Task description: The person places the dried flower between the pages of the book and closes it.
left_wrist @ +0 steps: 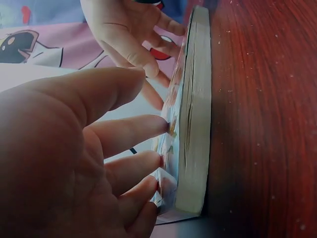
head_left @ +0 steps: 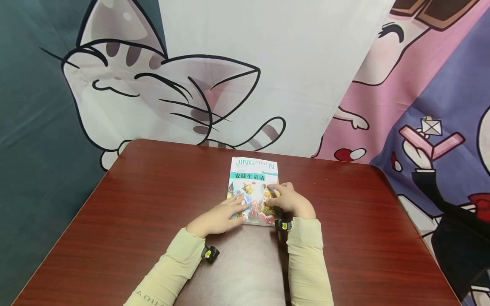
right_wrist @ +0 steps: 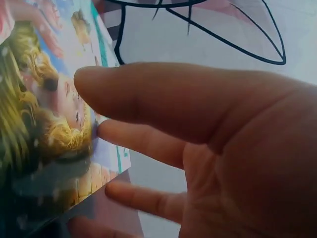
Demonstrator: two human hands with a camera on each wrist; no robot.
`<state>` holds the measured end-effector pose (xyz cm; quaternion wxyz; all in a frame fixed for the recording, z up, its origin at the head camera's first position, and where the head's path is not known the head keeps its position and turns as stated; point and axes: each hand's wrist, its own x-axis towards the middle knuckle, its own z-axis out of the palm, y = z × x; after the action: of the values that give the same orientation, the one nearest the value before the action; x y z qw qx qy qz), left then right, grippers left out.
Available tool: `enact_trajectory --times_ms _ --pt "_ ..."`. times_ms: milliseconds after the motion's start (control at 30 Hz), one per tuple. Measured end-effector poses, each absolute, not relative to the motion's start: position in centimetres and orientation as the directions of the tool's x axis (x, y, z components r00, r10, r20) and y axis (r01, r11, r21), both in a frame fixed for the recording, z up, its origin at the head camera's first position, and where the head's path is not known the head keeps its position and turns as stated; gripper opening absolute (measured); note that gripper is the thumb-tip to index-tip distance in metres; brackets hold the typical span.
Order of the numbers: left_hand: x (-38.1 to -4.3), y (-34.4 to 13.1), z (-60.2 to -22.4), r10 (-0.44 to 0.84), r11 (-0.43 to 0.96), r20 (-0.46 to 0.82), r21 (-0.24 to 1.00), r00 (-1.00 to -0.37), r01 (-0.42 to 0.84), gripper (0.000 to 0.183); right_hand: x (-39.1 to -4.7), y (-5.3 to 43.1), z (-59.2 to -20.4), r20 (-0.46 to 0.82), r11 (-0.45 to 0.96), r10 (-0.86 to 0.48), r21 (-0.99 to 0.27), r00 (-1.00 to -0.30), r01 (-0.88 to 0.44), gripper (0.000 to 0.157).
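A closed paperback storybook (head_left: 252, 197) lies face up on the table, its cover showing a turquoise band, Chinese characters and a colourful drawing. My left hand (head_left: 221, 216) rests its extended fingertips on the lower left of the cover. In the left wrist view, the book's thick page edge (left_wrist: 195, 119) faces me, thumb held above the cover. Over the right side is my right hand (head_left: 294, 200), fingers spread and slightly bent. The right wrist view has that thumb (right_wrist: 148, 91) over the cover picture (right_wrist: 49, 114), with other fingertips around the book's right edge.
The reddish-brown wooden table (head_left: 160, 187) has rounded far corners. Behind it hangs a cloth backdrop (head_left: 298, 63) with a cartoon cat and other figures. Dark wrist cameras (head_left: 210, 253) are strapped at both light yellow-green sleeves (head_left: 308, 259).
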<state>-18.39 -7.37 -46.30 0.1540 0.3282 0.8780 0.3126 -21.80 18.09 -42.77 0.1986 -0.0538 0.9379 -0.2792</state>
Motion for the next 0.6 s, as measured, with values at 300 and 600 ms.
enact_trajectory --times_ms 300,600 --pt "-18.25 -7.16 -46.14 0.662 0.628 -0.078 0.600 -0.746 0.495 0.053 -21.84 18.05 -42.58 -0.332 0.838 -0.295 -0.540 -0.896 -0.076 0.063" --pt "-18.21 -7.26 -46.18 0.677 0.609 -0.045 0.595 -0.735 0.525 0.053 -21.94 17.76 -42.78 -0.328 0.851 -0.282 -0.519 -0.901 -0.077 0.061"
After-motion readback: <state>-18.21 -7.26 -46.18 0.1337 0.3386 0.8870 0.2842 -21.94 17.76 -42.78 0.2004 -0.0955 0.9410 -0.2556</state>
